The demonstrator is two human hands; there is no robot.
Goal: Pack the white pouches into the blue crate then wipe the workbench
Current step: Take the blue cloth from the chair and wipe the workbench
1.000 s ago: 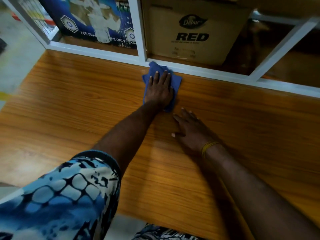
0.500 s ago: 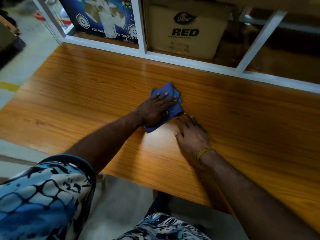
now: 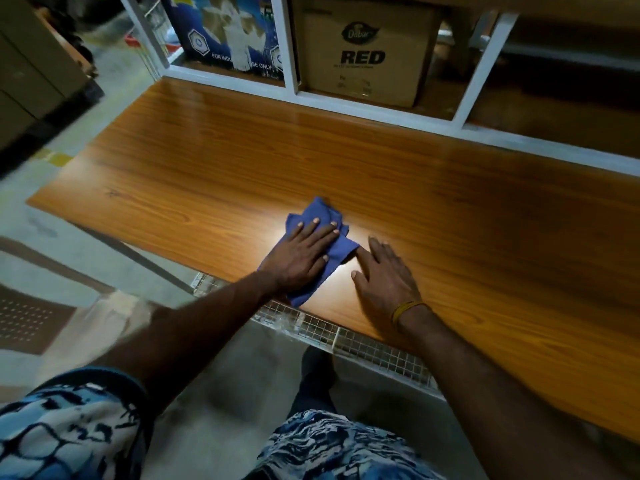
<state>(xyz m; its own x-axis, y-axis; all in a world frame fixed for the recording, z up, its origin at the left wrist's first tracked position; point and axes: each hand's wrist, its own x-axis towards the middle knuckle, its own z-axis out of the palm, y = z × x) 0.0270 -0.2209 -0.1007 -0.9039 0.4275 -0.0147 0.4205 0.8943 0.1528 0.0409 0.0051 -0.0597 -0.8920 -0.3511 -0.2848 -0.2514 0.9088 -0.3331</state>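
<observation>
Worktop (image 3: 214, 161): glossy orange-brown wood grain, long, with a white frame along its far edge. Blue cloth (image 3: 341, 252) lies crumpled near the front edge, under the flat left hand (image 3: 299, 256). Right hand (image 3: 384, 277) rests flat on bare wood just beside the cloth, fingers (image 3: 379, 247) straight, touching its corner.

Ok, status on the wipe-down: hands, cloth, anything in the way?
Left hand flat, pressing blue cloth on workbench near front edge. Right hand flat on the wood beside it. No obstruction visible.
</observation>
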